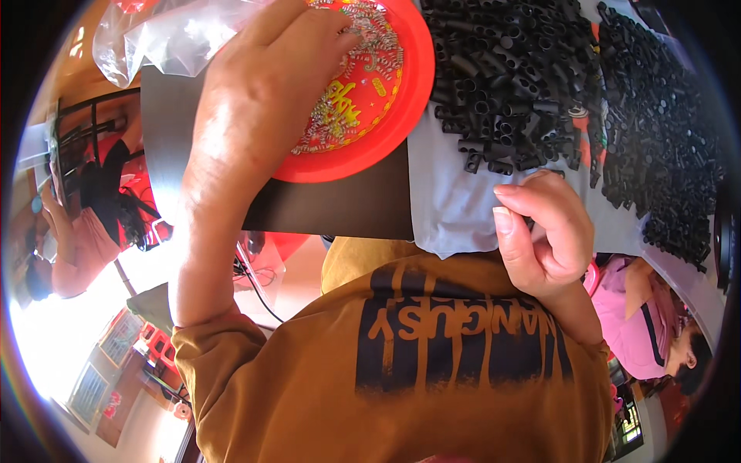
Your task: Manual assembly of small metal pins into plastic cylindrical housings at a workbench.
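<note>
Silver metal coil springs (382, 54): small, thin, shiny, tightly wound; loose and tangled, scattered in clumps over the plate.
Round red plastic plate (417, 116): smooth wide rim, gold printed motifs inside; sits on the dark brown tabletop (332, 212), holds the springs.
Black matte tube-shaped pieces (509, 85): short, hollow, some with round side holes; heaped at random on the pale grey-blue cloth (448, 216), right of plate.
Second black heap (656, 147): smaller-looking pieces, farther right, densely piled.
Left hand (266, 73): over plate, back up, fingers bent down toward springs; fingertips partly hidden, cannot tell if pinching any.
Right hand (552, 231): just below near edge of tube heap; thumb and index tips slightly apart, other fingers curled in; cannot tell if palm holds anything.
Clear crinkled plastic bag (174, 46): upper left, beside plate.
Brown printed shirt (309, 393): on the wearer.
</note>
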`<state>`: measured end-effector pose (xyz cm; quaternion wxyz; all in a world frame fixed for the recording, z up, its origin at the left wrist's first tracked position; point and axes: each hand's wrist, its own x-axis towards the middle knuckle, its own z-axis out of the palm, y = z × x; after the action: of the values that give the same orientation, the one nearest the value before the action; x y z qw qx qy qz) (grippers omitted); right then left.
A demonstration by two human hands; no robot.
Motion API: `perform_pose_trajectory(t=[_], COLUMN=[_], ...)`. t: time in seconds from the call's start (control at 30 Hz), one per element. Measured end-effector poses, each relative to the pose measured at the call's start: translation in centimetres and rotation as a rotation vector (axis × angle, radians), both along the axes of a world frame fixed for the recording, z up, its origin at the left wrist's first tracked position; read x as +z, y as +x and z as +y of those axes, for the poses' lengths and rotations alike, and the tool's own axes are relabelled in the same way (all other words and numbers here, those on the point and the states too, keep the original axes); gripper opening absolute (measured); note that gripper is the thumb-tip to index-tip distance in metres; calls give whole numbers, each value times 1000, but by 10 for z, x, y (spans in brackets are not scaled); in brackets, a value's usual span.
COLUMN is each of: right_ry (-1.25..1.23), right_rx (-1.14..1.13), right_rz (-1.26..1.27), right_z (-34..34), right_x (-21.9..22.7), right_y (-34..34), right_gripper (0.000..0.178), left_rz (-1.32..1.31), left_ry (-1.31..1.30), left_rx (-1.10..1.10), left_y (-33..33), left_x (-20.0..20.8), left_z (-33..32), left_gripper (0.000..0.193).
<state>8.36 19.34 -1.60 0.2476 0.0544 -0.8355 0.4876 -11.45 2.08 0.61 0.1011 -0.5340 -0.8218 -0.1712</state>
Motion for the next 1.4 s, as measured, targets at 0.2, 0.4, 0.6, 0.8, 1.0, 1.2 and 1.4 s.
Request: perform_pose_trajectory(t=[0.2,0.4,0.6,0.8,1.0,1.2,1.4], right_ry=[12,0,7,13,7,9,9], right_rx=[-10,-8,-12,-5,-10,-1,-23], right_rz=[9,15,17,15,-4,-2,-14], right_z=[1,2,2,4,7,15,20], right_x=[-4,-5,-6,-5,-6,-6,-6], right_y=[1,1,1,0,1,4,8], right_gripper=[29,29,28,28,28,28,28], left_rz=[-116,-7,-78,-132,-38,-81,-83], left_ry=[33,-120,-91,-69,-9,-148,-96], left_rx=[14,29,37,120,-40,1,17], left_y=[4,13,3,-1,11,8,0], left_x=[14,4,-7,-1,3,-7,-8], left_z=[4,20,17,8,4,13,25], left_gripper=[16,35,20,13,27,29,16])
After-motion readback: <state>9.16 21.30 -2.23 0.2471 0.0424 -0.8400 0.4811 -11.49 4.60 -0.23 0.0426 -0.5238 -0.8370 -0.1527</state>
